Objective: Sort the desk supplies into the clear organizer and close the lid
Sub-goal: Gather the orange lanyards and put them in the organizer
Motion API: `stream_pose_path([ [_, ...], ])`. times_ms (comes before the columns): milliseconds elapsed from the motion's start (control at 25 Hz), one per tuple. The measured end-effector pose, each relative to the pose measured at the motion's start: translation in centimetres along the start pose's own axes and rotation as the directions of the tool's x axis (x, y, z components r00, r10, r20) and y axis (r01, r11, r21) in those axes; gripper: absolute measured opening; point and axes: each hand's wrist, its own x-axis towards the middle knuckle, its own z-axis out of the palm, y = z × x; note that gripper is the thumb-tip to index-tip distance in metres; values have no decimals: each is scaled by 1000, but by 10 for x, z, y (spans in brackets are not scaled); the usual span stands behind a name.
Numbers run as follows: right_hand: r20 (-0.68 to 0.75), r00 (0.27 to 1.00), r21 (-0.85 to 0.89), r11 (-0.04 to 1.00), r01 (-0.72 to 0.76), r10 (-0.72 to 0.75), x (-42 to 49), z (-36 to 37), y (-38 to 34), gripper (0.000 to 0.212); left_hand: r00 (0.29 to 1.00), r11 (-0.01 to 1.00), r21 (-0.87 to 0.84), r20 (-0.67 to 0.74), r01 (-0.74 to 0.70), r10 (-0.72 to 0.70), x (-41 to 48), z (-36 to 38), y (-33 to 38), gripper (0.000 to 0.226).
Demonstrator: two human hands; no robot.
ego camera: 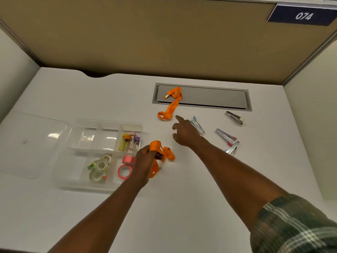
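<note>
Left hand [145,162] nearest, fingers curled round a bunched orange lanyard [156,145], held just above the desk [182,207] beside the near right corner of the clear organizer [76,188]. Organizer open, its lid [31,143] lying flat to the left. Near row: clear tape rolls [99,168] in the middle compartment, pink tape rolls [125,170] in the right one. Far row: small bottles [133,141] in the right compartment, the other two show nothing inside. Right hand [185,133] further out, holding nothing, fingers loosely spread, index finger stretched forward. The second orange lanyard [171,106] lies just beyond that fingertip, slightly left; long axis runs away from the person, coiled end near, metal clip end up on the grey hatch [209,97]. Right hand clearly the nearer one, so likely next pick is the coiled end, though the strap could trail or snag on the hatch edge. Four metal staplers [226,136] loose right of the hand, not yet sorted
</note>
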Motion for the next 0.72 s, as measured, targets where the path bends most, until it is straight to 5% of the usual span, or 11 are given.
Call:
stream_pose_path([
  [240, 165, 979, 15, 992, -125, 120, 64, 8, -28, 80, 1000, 999, -45, -16, 26, -27, 0, -16, -12, 25],
  [480, 203, 972, -27, 993, -112, 115, 51, 5, -37, 48, 997, 996, -80, -64, 40, -45, 6, -28, -16, 39],
  [600, 54, 997, 213, 975, -65, 55, 23, -16, -42, 31, 997, 997, -71, -75, 18, -23, 8, -29, -8, 41],
  [720, -129, 981, 478, 876, -66, 144, -15, -54, -46, 20, 996, 997, -65, -84, -34, 28, 4, -28, 8, 44],
])
